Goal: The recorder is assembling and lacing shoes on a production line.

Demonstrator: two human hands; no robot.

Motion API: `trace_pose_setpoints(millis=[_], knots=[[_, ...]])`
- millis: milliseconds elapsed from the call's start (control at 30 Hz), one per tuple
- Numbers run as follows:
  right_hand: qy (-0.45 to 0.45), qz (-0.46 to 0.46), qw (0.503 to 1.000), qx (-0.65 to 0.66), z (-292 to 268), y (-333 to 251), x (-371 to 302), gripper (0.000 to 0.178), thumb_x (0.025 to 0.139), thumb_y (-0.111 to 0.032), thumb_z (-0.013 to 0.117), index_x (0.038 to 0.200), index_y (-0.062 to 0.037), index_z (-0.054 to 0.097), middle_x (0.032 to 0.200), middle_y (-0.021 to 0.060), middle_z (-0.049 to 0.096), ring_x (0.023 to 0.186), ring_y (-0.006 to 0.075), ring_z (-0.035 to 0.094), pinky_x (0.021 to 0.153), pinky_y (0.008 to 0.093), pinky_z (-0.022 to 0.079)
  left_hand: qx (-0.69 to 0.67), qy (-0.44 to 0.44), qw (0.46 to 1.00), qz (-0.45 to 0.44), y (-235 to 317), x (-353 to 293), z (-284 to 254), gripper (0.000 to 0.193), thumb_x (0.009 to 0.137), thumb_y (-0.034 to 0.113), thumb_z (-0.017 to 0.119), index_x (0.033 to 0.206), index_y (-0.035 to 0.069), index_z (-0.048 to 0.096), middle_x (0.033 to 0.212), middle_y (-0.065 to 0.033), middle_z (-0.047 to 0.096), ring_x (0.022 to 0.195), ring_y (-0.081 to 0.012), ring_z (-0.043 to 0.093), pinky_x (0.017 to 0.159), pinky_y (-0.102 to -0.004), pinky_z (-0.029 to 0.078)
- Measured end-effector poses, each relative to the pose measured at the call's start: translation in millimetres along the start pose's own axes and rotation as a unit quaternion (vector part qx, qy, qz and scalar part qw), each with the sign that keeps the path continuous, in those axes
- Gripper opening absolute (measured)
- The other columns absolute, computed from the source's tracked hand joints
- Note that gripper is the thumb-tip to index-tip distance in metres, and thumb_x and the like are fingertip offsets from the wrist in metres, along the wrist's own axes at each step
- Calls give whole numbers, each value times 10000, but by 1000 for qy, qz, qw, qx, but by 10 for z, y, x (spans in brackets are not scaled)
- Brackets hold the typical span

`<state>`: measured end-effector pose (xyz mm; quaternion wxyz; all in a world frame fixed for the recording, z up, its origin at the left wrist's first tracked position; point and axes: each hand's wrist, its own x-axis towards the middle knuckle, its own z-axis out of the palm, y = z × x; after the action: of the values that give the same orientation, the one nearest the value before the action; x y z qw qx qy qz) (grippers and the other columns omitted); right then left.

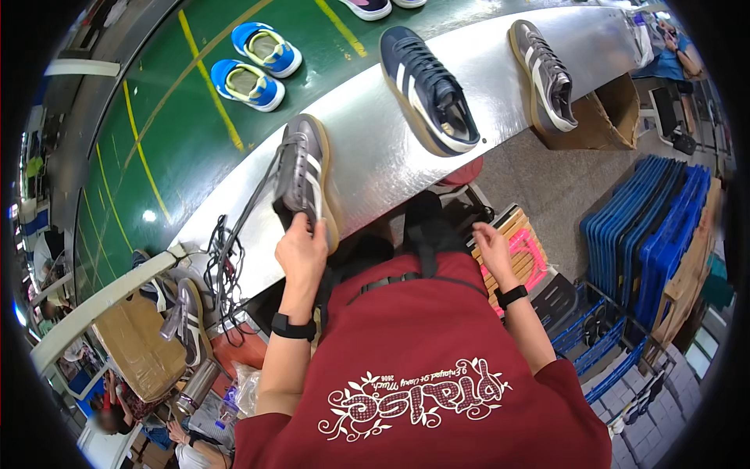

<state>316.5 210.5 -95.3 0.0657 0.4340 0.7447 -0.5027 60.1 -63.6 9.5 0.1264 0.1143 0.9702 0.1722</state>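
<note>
My left hand (303,252) grips the heel end of a grey sneaker (303,168) with white stripes and a gum sole. The shoe lies on a shiny metal ledge (367,184), toe pointing away from me, with loose dark laces trailing to its left. My right hand (494,252) hangs in the air right of my body, fingers loosely bent and a little apart, with nothing visible in it. Farther right on the ledge stand a navy sneaker (426,86) with white stripes and another grey sneaker (543,74).
Beyond the ledge runs a green belt (156,117) with yellow lines, carrying blue shoes (254,66). A bundle of laces (225,262) hangs at the left. Blue stacked trays (644,227), a cardboard box (605,117) and a blue rack (601,344) stand at the right.
</note>
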Motion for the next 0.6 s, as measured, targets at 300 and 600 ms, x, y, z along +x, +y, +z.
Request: trace_pose_setpoints(millis=[300,600], knots=[[217,-373,882,-188,-776,-1395,1615,364,879,44,502,1239,-7,516,1215,177,562,1140,341,531,942,388,442,-115,-81,989,54,805,-238,580,270,809,280,683,845,30,586,643,-132,636,582,-327,634,531,-418,493],[118,-389,793,-453,-748,-1280,2388,505,927,-289,480,1379,-68,438,1467,172,353,1382,358,273,1128,474,184,-125,-55,987,-87,840,-322,547,220,801,224,706,727,41,609,409,-24,473,345,-227,501,411,-356,414]])
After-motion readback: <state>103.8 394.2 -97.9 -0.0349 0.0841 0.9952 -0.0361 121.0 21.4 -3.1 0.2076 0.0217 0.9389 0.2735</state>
